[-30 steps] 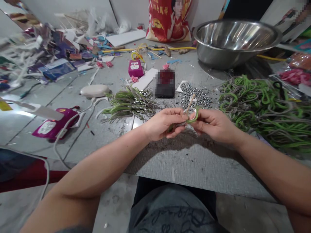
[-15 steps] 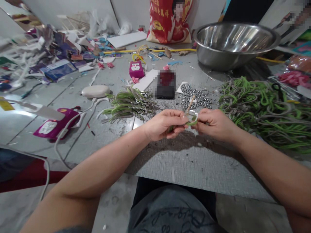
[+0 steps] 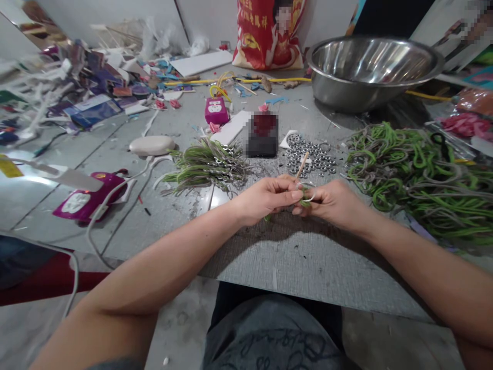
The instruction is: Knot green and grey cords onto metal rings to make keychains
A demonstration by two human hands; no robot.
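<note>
The left hand (image 3: 269,199) and right hand (image 3: 334,204) are pinching green cord (image 3: 305,202) and a pale ring (image 3: 307,183) between them (neither sitting nearer).

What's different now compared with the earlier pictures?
Both hands, left and right, have dipped slightly down the picture, and the pale ring between them sits lower. The green cord, an open loop by the ring a second ago, now shows as a small bunch. No release is visible. Unchanged: the left cord pile, right cord pile and steel basin.
</note>
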